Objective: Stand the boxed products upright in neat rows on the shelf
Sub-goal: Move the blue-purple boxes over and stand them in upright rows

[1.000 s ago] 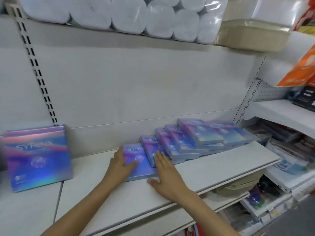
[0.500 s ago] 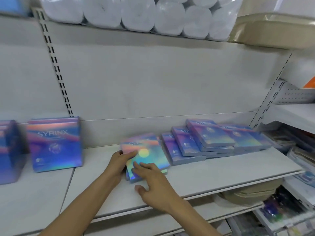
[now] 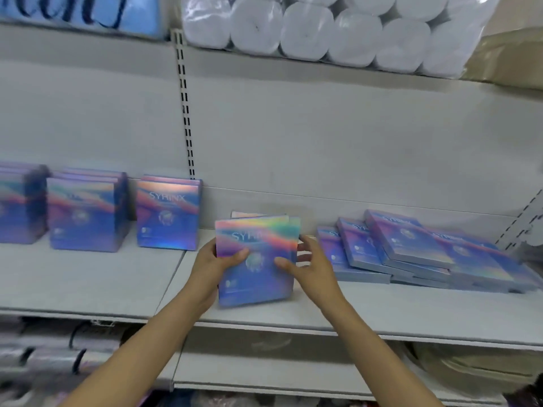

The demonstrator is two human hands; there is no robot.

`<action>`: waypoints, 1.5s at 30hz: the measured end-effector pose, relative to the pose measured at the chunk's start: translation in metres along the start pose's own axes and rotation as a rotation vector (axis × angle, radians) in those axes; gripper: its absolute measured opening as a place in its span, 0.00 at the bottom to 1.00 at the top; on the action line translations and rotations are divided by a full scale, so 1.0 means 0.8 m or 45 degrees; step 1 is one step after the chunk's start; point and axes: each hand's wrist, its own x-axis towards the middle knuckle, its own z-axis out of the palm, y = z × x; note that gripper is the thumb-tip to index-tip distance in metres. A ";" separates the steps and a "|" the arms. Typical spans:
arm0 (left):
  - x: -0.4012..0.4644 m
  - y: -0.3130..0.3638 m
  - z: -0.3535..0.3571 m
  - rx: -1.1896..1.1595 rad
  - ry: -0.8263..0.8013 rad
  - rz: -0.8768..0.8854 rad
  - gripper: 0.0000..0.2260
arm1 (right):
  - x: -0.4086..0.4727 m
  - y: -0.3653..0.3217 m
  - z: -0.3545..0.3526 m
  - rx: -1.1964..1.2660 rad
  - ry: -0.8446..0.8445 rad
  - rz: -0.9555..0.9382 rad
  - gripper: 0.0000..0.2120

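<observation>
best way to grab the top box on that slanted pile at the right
Take the top box by its two long side edges, coming from above and in front. It lies flat and tilted on the fanned pile, face up, its near and left edges jutting free, so fingers can slip under there while the thumb presses on top.

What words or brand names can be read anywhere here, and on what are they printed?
"SYRINX": on the front of the upright box standing on the shelf.
"SY...": same logo, partly lost in glare, on the held box between the left hand and right hand.
Flat boxes: logo too blurred.
Blue sign above: dark script cut off, unreadable.
Small print on boxes: too small.
</observation>
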 end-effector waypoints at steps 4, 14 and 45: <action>-0.030 0.005 -0.011 0.095 0.105 0.109 0.23 | -0.001 -0.003 0.015 0.041 -0.047 -0.018 0.23; -0.105 0.022 -0.061 -0.221 0.204 0.169 0.21 | -0.023 -0.020 0.062 0.190 -0.208 -0.153 0.08; 0.022 0.124 -0.398 -0.057 0.415 0.196 0.09 | 0.063 -0.097 0.292 0.530 0.216 -0.011 0.06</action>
